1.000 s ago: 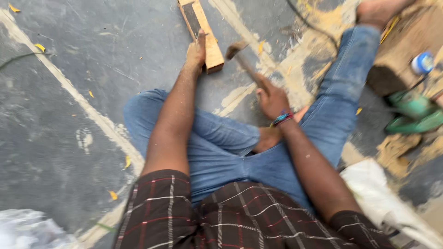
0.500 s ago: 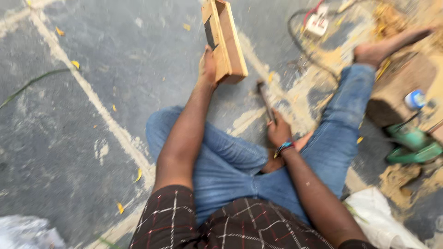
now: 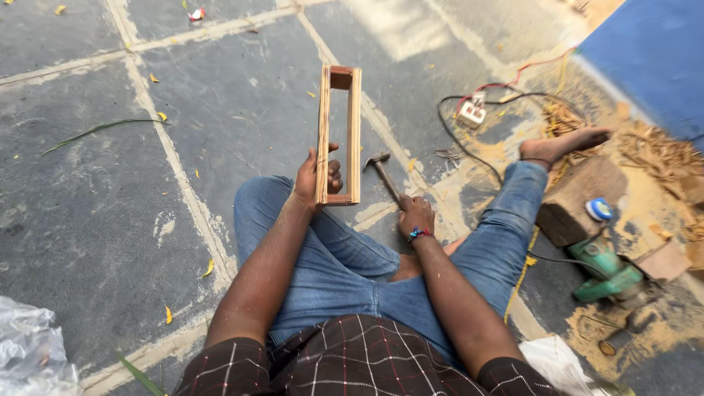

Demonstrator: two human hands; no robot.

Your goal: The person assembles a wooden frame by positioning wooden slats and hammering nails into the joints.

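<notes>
I sit cross-legged on a grey stone floor in blue jeans. My left hand (image 3: 317, 178) grips the near end of a long narrow wooden frame (image 3: 339, 132), lifted above my left knee with its far end pointing away from me. My right hand (image 3: 416, 217) is wrapped around the handle of a hammer (image 3: 383, 173), whose metal head rests on the floor just right of the frame. My bare right foot (image 3: 563, 144) stretches out to the right.
A green power tool (image 3: 607, 268) lies at the right beside a wooden block (image 3: 576, 198) in sawdust and shavings. A black cable runs to a white socket box (image 3: 473, 113). Clear plastic (image 3: 33, 352) sits bottom left. A blue surface (image 3: 653, 59) fills the top right.
My left hand has lifted the wooden frame off the floor and brought it closer to me. The hammer in my right hand has come down from a raised position onto the floor.
</notes>
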